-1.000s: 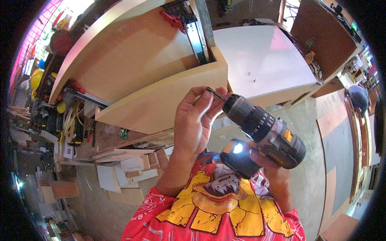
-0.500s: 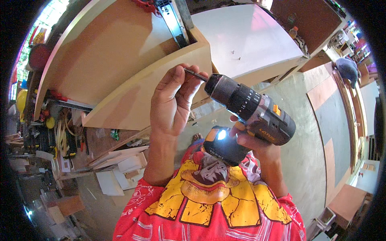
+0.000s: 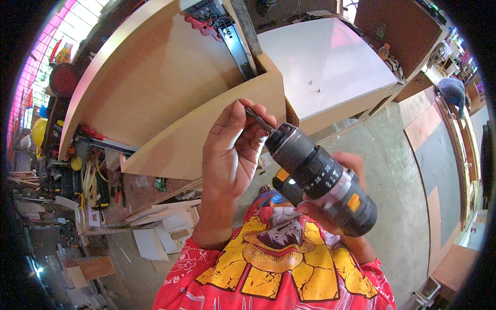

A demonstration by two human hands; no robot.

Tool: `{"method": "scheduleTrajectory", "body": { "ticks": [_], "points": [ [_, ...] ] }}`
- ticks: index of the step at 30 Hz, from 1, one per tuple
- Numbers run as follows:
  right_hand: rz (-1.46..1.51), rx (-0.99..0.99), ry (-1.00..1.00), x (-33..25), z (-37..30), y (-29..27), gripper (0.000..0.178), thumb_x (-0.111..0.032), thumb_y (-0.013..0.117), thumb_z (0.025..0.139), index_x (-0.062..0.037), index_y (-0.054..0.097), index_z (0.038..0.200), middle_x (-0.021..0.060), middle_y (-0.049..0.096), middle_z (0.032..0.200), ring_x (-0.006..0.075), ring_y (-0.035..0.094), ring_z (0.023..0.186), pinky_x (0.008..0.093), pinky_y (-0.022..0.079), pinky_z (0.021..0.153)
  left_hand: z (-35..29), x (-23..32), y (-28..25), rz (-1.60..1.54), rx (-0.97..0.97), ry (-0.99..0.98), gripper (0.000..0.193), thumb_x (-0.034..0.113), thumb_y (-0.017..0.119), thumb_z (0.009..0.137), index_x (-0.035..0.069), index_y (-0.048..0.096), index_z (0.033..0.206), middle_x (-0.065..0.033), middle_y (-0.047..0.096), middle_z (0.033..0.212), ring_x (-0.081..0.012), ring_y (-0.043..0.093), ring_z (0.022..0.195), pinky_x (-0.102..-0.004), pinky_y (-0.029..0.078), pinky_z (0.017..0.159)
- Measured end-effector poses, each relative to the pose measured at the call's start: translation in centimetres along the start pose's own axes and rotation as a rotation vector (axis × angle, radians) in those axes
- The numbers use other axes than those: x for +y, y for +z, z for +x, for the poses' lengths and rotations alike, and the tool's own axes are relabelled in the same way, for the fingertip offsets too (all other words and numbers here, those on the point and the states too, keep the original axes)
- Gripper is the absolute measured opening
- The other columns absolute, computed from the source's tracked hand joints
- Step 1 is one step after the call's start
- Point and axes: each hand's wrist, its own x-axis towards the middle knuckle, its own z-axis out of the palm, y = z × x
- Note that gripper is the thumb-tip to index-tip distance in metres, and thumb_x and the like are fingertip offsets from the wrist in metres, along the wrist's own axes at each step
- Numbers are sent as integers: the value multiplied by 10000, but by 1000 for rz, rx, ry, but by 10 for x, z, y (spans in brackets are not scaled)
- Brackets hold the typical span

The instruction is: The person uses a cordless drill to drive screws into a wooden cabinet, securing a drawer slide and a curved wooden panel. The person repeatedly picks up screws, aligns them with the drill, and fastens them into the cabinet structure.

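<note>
My right hand (image 3: 319, 214) is wrapped round the handle of a black and grey cordless drill (image 3: 330, 188), in front of my chest. The drill's chuck points up and to the left, with a dark metal bit (image 3: 259, 119) standing out of it. My left hand (image 3: 231, 147) has its thumb and fingertips closed on the bit's far end. Whether a screw sits at that tip, I cannot make out. Part of the battery base, with its lamp lit, shows behind the drill body. Much of my right hand is hidden by the drill.
A curved wooden panel frame (image 3: 206, 129) with metal drawer slides (image 3: 238, 49) stands ahead on the left. Two small screws (image 3: 319, 91) lie on a white-topped cabinet (image 3: 330, 62) to the right. Wood offcuts (image 3: 165, 230) are piled at lower left. Long boards (image 3: 439, 139) lie far right.
The drill has turned, its rear swinging toward me and its battery now mostly hidden behind the body. My left fingers still pinch the bit. The whole view has shifted slightly.
</note>
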Motion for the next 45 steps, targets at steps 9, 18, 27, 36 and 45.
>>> {"method": "scheduleTrajectory", "body": {
  "ticks": [9, 18, 27, 36, 45],
  "points": [
    [66, 28, -165, -18, 13, 13, 709, -133, 922, 768, -23, 578, 1377, 122, 760, 1109, 203, 748, 959, 320, 586, 863, -4, 9, 13, 46, -3, 58, 262, 274, 628, 1059, 31, 635, 1158, -116, 718, 1049, -237, 742, 958, -340, 620, 871],
    [85, -84, -375, 18, 5, 4, 869, -56, 903, 781, -50, 411, 1496, 216, 674, 1227, 280, 730, 1054, 356, 595, 897, 6, 5, 40, 41, -122, -62, 319, 288, 593, 1078, 5, 633, 1219, -127, 721, 1085, -211, 735, 958, -315, 625, 838],
    [105, -118, -419, 7, 9, 4, 986, -79, 913, 786, -73, 291, 1551, 206, 603, 1336, 294, 687, 1158, 382, 554, 985, 3, 38, 60, 481, -149, 166, 372, 216, 671, 1039, -32, 621, 1312, -139, 709, 1186, -212, 717, 1003, -323, 589, 831],
    [46, -47, -468, -14, 22, 18, 1082, -102, 923, 790, -87, 202, 1596, 196, 542, 1432, 305, 649, 1250, 406, 517, 1065, 81, 156, 159, 3043, -861, 1050, 640, 20, 704, 834, 116, 522, 1440, -140, 459, 1529, -384, 396, 1430, -549, 355, 1211],
    [76, 64, -456, -5, 32, 35, 969, -121, 964, 741, -18, 412, 1531, 167, 624, 1354, 226, 685, 1163, 323, 552, 993, 111, 139, 190, 3039, -965, 298, 847, -134, 606, 811, 106, 296, 1562, -200, 469, 1496, -366, 641, 1186, -412, 568, 1035]
  ]
}}
